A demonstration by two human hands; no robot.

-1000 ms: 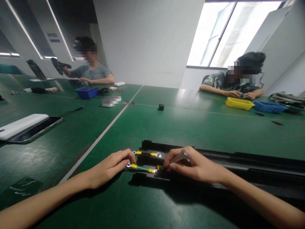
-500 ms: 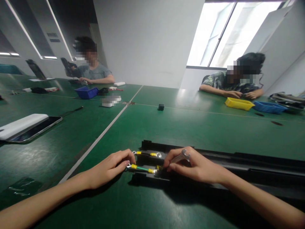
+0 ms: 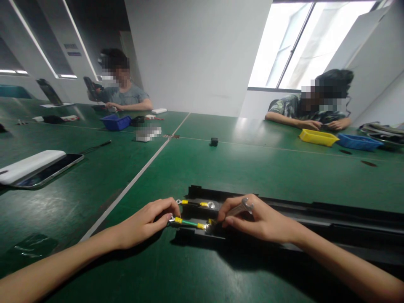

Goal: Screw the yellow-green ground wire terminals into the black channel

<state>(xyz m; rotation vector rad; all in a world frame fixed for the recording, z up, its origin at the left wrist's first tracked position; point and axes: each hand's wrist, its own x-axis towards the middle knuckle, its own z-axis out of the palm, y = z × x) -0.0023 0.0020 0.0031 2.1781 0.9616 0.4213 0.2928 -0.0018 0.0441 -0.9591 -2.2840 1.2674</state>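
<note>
A long black metal channel (image 3: 284, 207) lies across the table's front right. Near its left end run two short wires: a green wire (image 3: 189, 223) with yellow-sleeved ring terminals, and behind it a black wire (image 3: 195, 203) with similar ends. My left hand (image 3: 151, 221) pinches the free ring terminal of the green wire between thumb and finger. An open-end wrench (image 3: 238, 209) rests in my closed right hand (image 3: 257, 221), its jaw pointing up and right. Those right fingertips are at the green wire's other terminal, where they hide the wrench's far end and part of the fastening.
The green table (image 3: 176, 269) bears a white box and phone (image 3: 53, 166) at left and a small black block (image 3: 214, 142) ahead. Blue (image 3: 115, 122) and yellow (image 3: 318, 138) bins stand farther off. Two people sit across the table.
Both hands keep almost the same pose and grip. The whole view has shifted very slightly; no thing has clearly moved.
</note>
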